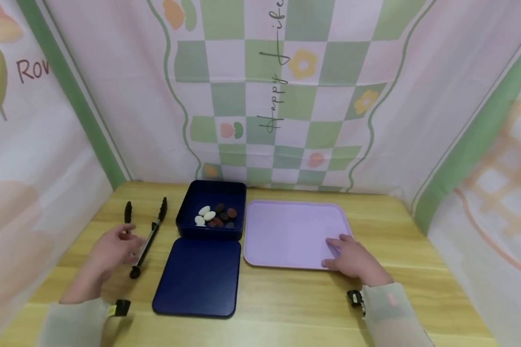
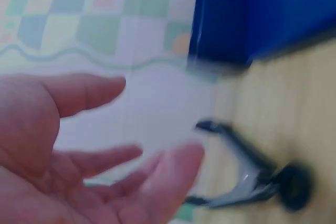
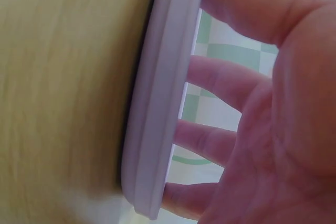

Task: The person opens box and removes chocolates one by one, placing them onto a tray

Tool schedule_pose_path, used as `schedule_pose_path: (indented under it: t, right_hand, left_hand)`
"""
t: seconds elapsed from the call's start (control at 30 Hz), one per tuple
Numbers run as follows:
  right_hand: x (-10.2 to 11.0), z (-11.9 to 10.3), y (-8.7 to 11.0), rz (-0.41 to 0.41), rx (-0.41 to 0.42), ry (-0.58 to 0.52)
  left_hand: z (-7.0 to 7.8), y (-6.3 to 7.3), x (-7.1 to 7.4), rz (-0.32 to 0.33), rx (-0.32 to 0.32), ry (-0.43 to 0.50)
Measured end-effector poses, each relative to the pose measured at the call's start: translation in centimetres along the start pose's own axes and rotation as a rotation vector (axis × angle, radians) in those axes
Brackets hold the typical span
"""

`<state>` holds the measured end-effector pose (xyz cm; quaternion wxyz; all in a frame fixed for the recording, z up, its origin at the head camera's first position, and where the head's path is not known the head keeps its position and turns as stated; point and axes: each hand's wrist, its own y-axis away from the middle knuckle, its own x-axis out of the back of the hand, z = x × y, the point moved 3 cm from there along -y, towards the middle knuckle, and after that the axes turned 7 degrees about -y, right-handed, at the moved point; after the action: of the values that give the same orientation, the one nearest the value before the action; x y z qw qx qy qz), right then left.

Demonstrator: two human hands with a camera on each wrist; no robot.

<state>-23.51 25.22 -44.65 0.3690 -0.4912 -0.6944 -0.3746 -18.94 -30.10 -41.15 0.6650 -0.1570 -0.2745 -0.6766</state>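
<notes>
My left hand (image 1: pixel 116 246) is over a pair of tongs (image 1: pixel 149 242) with black tips and metal arms, spread wide on the table. In the left wrist view its fingers are loosely bent with nothing between them, apart from the tongs, which look blurred. My right hand (image 1: pixel 353 258) rests its fingertips on the right edge of a light purple tray (image 1: pixel 282 236). The right wrist view shows those fingers (image 3: pixel 218 77) spread and fairly straight along the tray rim (image 3: pixel 163 93).
A dark blue square box (image 1: pixel 210 234) left of the tray holds several white, brown and black oval pieces (image 1: pixel 210 215). Its flat blue lid (image 1: pixel 197 279) lies in front. Fabric curtains (image 1: pixel 226 96) surround the wooden table (image 1: pixel 295 303) at the back and sides.
</notes>
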Motion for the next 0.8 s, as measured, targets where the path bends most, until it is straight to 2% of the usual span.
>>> schedule_pose_path:
  t: [0.07,0.17,0.27,0.33,0.43,0.6,0.8]
  right_hand:
    - [0.0,0.1,-0.1,0.001,-0.003,0.001]
    - [0.0,0.2,-0.2,0.003,-0.003,0.003]
    - [-0.1,0.2,-0.2,0.005,-0.003,-0.002]
    - [-0.2,0.1,-0.1,0.007,0.002,-0.004]
    - [-0.3,0.2,-0.1,0.011,0.001,-0.004]
    - [-0.3,0.2,-0.2,0.017,-0.001,0.007]
    - [-0.1,0.0,-0.2,0.021,-0.004,0.007]
  left_hand:
    - [-0.2,-0.6,1.1,0.032,0.037,-0.115]
    - [-0.8,-1.8,1.8,0.009,0.119,-0.261]
    - [-1.9,-3.1,1.4,-0.039,0.174,-0.319]
    - [-2.4,-3.8,0.9,-0.047,0.196,-0.336]
    - [-2.7,-4.6,0.3,-0.033,0.197,-0.388]
    - [-2.2,-5.1,-0.2,0.009,0.18,-0.503]
    - [-2.1,-5.2,0.1,-0.007,0.132,-0.569]
